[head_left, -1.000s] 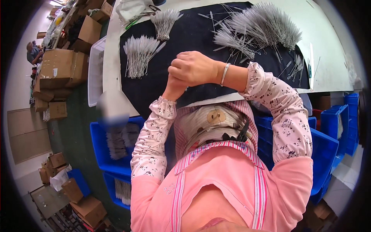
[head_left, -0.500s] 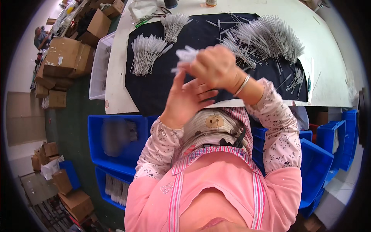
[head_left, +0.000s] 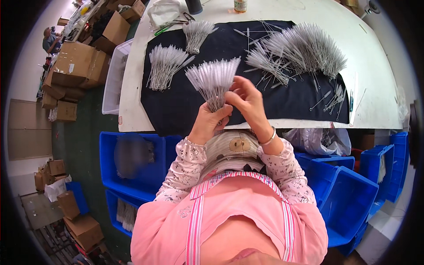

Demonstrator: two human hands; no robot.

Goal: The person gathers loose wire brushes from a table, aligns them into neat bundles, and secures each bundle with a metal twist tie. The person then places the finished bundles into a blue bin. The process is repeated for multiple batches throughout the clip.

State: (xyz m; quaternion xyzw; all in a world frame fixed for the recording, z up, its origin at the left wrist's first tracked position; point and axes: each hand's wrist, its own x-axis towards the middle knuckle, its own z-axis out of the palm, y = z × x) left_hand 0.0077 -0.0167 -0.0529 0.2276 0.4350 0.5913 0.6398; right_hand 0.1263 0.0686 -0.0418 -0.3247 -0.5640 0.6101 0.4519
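1. Holding a bunch of thin, pale-bristled wire brushes point(head_left: 214, 77) above the front part of a dark cloth point(head_left: 176, 112), a person in a pink top and striped apron faces a white worktop point(head_left: 377, 108).
2. The left hand point(head_left: 205, 123) has its grip clamped round the lower, wire end of the bunch; the bristled heads fan out away from the body.
3. The right hand point(head_left: 248, 104) is at the bunch's right side, fingers curled and thumb toward the stems. Whether its grip is pinched on a brush or only resting there, I cannot tell.
4. What looks done: two gathered bunches lie on the cloth to the left, a nearer bunch point(head_left: 165, 68) and a farther bunch point(head_left: 198, 36), both well apart from the loose brushes. The held one appears to be a third, much the same in fullness and not yet set down.
5. What looks left: a large heap point(head_left: 313, 48) spreads across the right of the cloth, with a smaller, untidy pile point(head_left: 269, 64) against its left side and a few scattered brushes point(head_left: 336, 99) near the right edge. By eye, far more lies ungathered than gathered.
6. Below the worktop on the left, a blue bin point(head_left: 126, 214) holds more brushes.
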